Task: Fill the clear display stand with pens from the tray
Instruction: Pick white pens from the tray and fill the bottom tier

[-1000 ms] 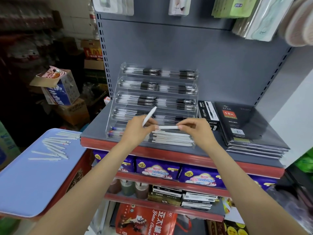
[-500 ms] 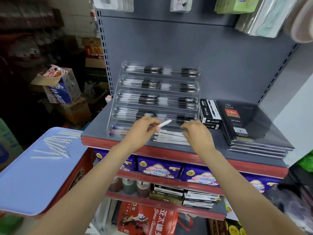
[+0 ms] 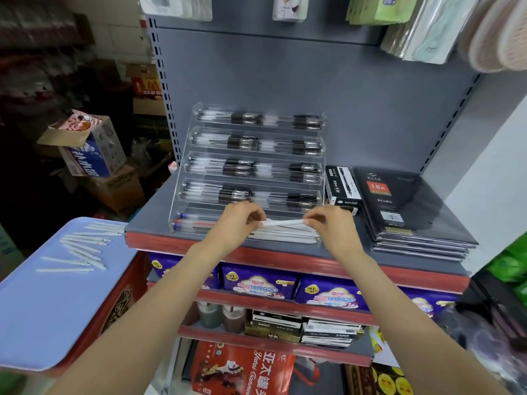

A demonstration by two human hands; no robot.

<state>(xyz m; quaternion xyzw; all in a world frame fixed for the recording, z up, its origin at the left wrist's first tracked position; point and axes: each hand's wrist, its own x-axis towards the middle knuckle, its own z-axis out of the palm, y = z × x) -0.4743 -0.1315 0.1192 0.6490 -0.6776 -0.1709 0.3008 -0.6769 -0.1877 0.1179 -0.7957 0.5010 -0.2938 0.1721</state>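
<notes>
A: Start at the left. What is on the tray [image 3: 42, 309]?

B: Loose white pens [image 3: 82, 246] at its far end, roughly a dozen, some fanned and overlapping, so I cannot give an exact count. The tray itself is pale blue and sits on a red box, just beside the grey shelf [image 3: 154, 215].

A: And the clear display stand [image 3: 182, 178]?

B: It stands on that shelf, five stepped tiers. The upper four hold dark-gripped pens [image 3: 242, 166], too packed to count. The bottom tier has a few blue and red pens [image 3: 196, 220] at its left end and a stack of white ones at its right.

A: What are the hands doing?

B: Both grasp one white pen [image 3: 285, 222], held level just above the bottom tier's white stack. The left hand [image 3: 236, 223] pinches its left end with curled fingers; the right hand [image 3: 330, 226] pinches the right end the same way.

A: So which step is this?

B: I judge it to be laying a pen into the bottom tier. The next move calls for lowering it flat, parallel to the stack, letting go with both hands, then reaching back left to the tray.

A: Anything further right?

B: One black pen box [image 3: 340, 186] beside the stand, then a stack of dark diaries [image 3: 405, 206].
</notes>
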